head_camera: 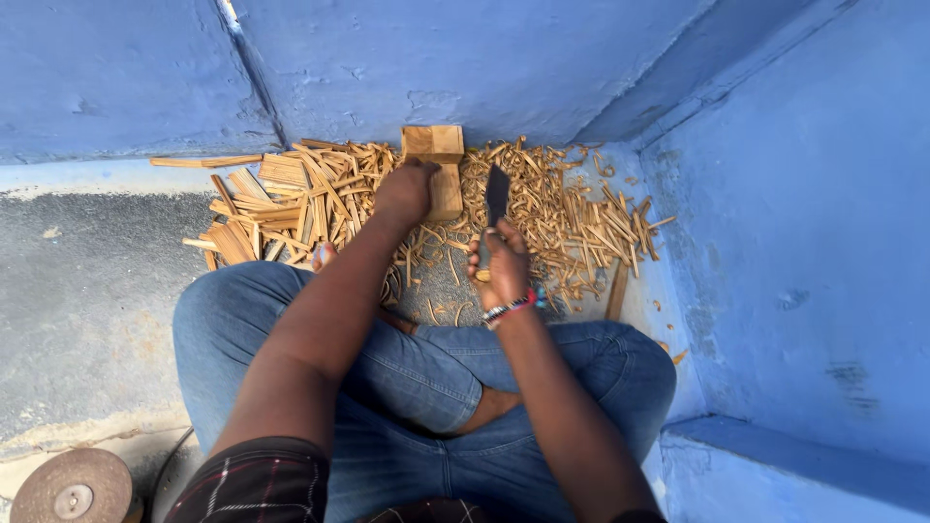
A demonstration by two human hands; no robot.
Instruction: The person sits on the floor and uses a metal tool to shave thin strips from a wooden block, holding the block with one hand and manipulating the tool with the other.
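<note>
Gripping 1 wooden block (438, 169) (left hand (405, 192)), right hand (504, 269) — 1 blade (496, 197)

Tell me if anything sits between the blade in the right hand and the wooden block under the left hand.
Nothing visible does. The dark blade in the right hand stands just right of the wooden block, which the left hand grips; only wood chips lie around them.
</note>
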